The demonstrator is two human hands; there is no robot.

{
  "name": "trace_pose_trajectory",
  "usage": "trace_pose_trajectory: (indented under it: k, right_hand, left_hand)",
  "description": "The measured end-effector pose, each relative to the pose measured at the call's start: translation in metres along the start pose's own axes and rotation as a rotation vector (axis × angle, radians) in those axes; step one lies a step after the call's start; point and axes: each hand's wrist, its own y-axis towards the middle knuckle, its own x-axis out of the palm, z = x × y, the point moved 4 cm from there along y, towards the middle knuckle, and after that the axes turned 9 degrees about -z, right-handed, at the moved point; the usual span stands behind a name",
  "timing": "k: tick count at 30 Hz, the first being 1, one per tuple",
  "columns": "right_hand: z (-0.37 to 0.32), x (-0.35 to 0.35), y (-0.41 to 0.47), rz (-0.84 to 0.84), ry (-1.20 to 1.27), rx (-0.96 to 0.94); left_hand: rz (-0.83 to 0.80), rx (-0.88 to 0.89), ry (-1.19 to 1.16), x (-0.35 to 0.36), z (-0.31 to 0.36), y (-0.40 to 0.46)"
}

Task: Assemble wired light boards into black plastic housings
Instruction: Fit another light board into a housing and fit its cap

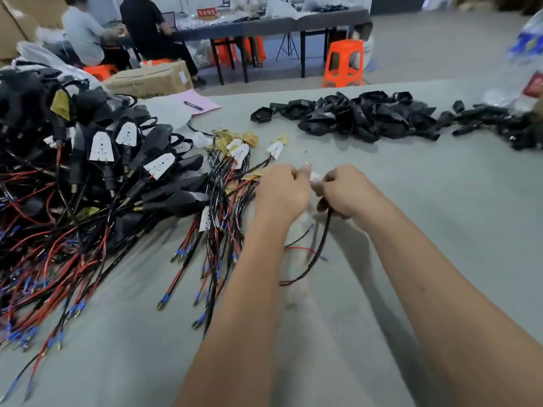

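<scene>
Two hands, left hand point(282, 189) & right hand point(343, 190), both pinch white board point(316, 176) w/ wire point(321, 239) mid grey table point(411, 201); orange stool point(343, 63) far.

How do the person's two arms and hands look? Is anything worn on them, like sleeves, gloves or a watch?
Both forearms are bare as far as the picture shows them: no sleeves in view. The left hand and the right hand wear no gloves. No watch, bracelet or ring is visible. One fingernail on the left hand looks fairly long and pale.

1. the small white piece point(316, 177) between the left hand point(282, 190) and right hand point(345, 192) is blurred and mostly covered by fingers.
2. the pile of wired housings point(58, 171) is cut off at the left edge.
3. the plastic bottle point(526, 63) at the right edge is blurred and cropped.
</scene>
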Motion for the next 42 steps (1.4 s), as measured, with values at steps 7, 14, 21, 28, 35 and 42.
trace_pose_trajectory:
  k: [7, 14, 21, 28, 35, 42]
  right_hand:
    - [0.082, -0.089, -0.008, 0.462, 0.757, -0.018]
    - [0.115, -0.104, -0.007, 0.34, 0.859, -0.117]
    - [0.12, -0.109, -0.005, 0.547, 0.882, -0.222]
    - [0.125, -0.11, -0.002, 0.513, 0.921, -0.179]
    - [0.124, -0.111, -0.001, 0.505, 0.985, -0.19]
    - [0.125, -0.111, -0.005, 0.4, 1.03, -0.228]
  left_hand:
    - [-0.558, 0.098, -0.01, 0.094, 0.047, -0.009]
    - [-0.241, 0.229, 0.187, 0.143, 0.085, 0.028]
    - [-0.077, 0.17, 0.55, 0.155, 0.072, 0.107]
    - [-0.02, 0.118, 0.685, 0.156, 0.065, 0.151]
    - [0.111, 0.239, 0.735, 0.141, 0.062, 0.141]
    - [0.04, 0.115, 0.416, 0.108, 0.046, 0.098]
